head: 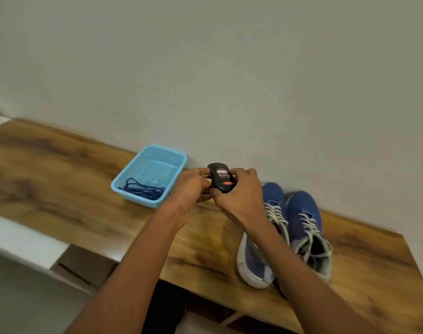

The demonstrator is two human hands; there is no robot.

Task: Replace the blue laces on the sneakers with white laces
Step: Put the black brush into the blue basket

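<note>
While gripping a small black bottle [222,177] between them, held above the wooden tabletop [61,169], just right of the light blue plastic basket [155,160]. Left hand [190,186] curled against the bottle's left side, fingers bent and thumb forward, though whether wrapped round the bottle itself or round a part hidden behind the knuckles cannot be told. Right hand [239,192] clasped over the bottle's right side and lower end, fingers folded round it, back of the hand up. Label facing up and reading upside down, with white lettering and a red oval near the nearer end; cap not visible.

Blue laces [143,189] piled loosely in the near corner of the basket, lying on its slatted floor, well apart from the shoes. Basket set against the pale wall [205,68], at an angle to the tabletop's edge.

Pair of blue sneakers [302,227] standing side by side on the tabletop to the right of the hands, toes toward the wall, heels toward the near edge. White laces [306,224] threaded through the eyelets of both, crossed over the tongues, loose ends trailing toward the openings. Left sneaker partly covered by the right forearm; white sole and grey heel trim showing.

Both forearms bare, reaching in from the bottom of the view.
</note>
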